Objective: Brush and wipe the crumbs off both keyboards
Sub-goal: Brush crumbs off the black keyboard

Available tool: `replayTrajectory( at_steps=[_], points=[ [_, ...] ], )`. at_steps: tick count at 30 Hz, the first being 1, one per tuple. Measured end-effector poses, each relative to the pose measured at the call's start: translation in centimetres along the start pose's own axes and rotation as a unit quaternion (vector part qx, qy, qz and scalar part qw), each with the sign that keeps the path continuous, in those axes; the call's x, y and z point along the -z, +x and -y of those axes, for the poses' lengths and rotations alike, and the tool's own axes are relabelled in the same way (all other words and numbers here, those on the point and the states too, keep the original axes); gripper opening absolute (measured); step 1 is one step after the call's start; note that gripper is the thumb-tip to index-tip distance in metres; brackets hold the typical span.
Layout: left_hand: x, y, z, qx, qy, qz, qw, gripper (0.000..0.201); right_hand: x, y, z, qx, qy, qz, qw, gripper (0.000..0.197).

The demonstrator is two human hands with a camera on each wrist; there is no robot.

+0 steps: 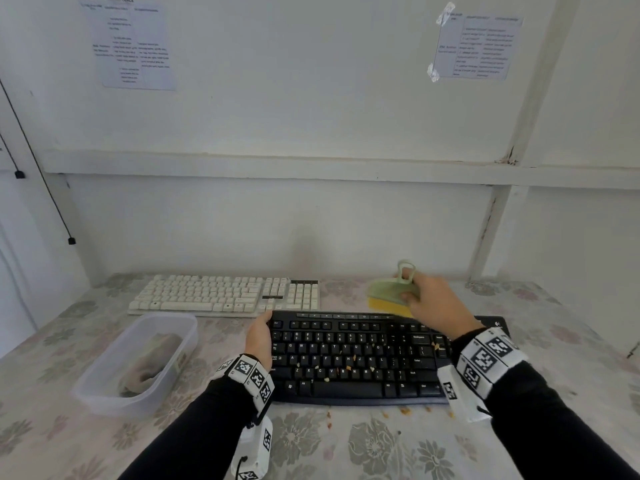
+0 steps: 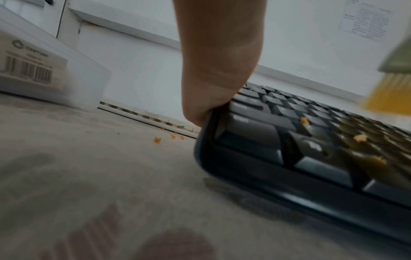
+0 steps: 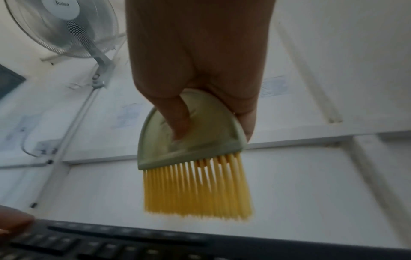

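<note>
The flat black plastic keyboard (image 1: 360,358) looks light and slippery, so the left hand (image 1: 259,337) grips its side edge; the right hand (image 1: 436,299) holds the green brush with soft yellow bristles (image 1: 389,297).

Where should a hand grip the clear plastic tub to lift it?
Likely the clear plastic tub by its near short rim, from above: it sits upright and open with a cloth inside, and that rim faces the left hand.
</note>
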State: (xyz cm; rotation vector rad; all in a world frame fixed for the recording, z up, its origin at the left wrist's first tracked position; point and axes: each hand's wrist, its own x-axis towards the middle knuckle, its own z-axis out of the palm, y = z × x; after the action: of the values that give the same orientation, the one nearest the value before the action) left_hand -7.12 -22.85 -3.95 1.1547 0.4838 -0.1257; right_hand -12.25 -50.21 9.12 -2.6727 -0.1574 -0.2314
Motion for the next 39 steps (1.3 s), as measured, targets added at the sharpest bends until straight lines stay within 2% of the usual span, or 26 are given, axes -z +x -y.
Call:
replayTrajectory(
  at_steps=[5,10,13,16,17,21,29,34,37,39],
  points=[
    [0.7,1.0,0.3,-0.016,-0.006,-0.008,1.0,0.058,-4.4,0.8,7.0,0.122,0.083,0.07,0.987,0.029],
    [1.1,2.1,0.7,-0.038,0.009,0.01,0.999,0.053,-7.9,1.2,9.4,0.157,0.05,0.112,0.98,0.023],
    [1.7,4.0,1.3,-0.013,-0.001,0.007,1.0,0.065,-7.3,1.0,8.0,0.133,0.043,0.106,0.984,0.028],
    [0.9,2.3,0.6,-0.002,-0.012,0.0,1.0,0.05,-5.9,0.5,4.8,0.079,0.045,0.09,0.992,0.024],
    [0.2,0.3,-0.2,0.004,-0.005,0.002,1.0,0.049,-5.3,0.3,3.6,0.059,0.045,0.082,0.994,0.023],
    [0.0,0.5,0.1,0.009,-0.002,0.006,1.0,0.045,-2.7,-1.5,-0.9,0.002,0.066,0.042,0.997,0.027],
    [-0.1,0.6,0.2,0.008,-0.012,0.001,1.0,0.048,1.5,-3.3,-9.3,-0.124,0.008,-0.02,0.992,0.028],
    [0.0,0.6,0.2,-0.002,-0.009,0.003,1.0,0.04,3.9,-3.8,-9.7,-0.123,-0.03,-0.038,0.991,0.031],
    [0.2,0.6,0.2,-0.015,-0.01,-0.003,1.0,0.047,3.9,-3.1,-6.7,-0.063,0.004,-0.053,0.997,0.025],
    [0.1,0.3,0.1,-0.01,-0.011,-0.007,1.0,0.046,2.7,-2.0,-4.2,-0.012,0.051,-0.038,0.998,0.025]
  ],
)
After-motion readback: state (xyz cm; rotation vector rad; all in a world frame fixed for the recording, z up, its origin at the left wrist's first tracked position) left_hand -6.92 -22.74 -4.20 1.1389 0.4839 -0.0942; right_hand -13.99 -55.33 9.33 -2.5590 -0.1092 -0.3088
